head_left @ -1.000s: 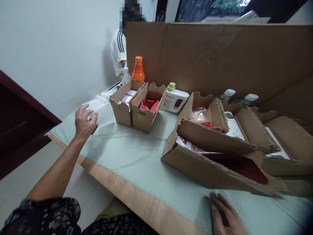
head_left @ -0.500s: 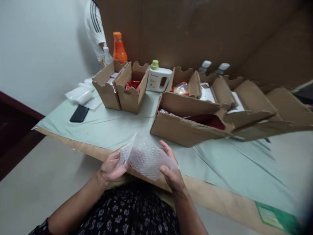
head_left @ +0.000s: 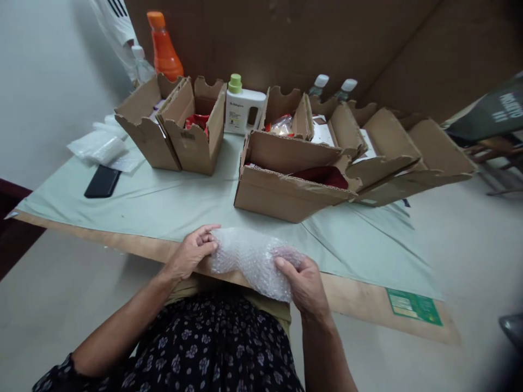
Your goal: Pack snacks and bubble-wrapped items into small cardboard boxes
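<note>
Both my hands hold a clear bubble-wrap bag (head_left: pixel 249 258) at the table's near edge, over my lap. My left hand (head_left: pixel 191 255) pinches its left end with fingers closed. My right hand (head_left: pixel 303 282) grips its right end from below, fingers curled round it. Just beyond the bag stands a long open cardboard box (head_left: pixel 281 190) with something dark red inside.
The table (head_left: pixel 171 209) bears a pale green cloth. Two small open cardboard boxes (head_left: pixel 175 128) stand at the back left, near a black phone (head_left: pixel 102 181) and clear plastic bags (head_left: pixel 100 148). A white jug with a green cap (head_left: pixel 242 108), an orange bottle (head_left: pixel 163 49) and more boxes (head_left: pixel 392 147) line the cardboard wall.
One second ago my left hand reached toward the plastic bags at the far left and my right hand lay flat on the table. Both now hold a bubble-wrap bag near me.
</note>
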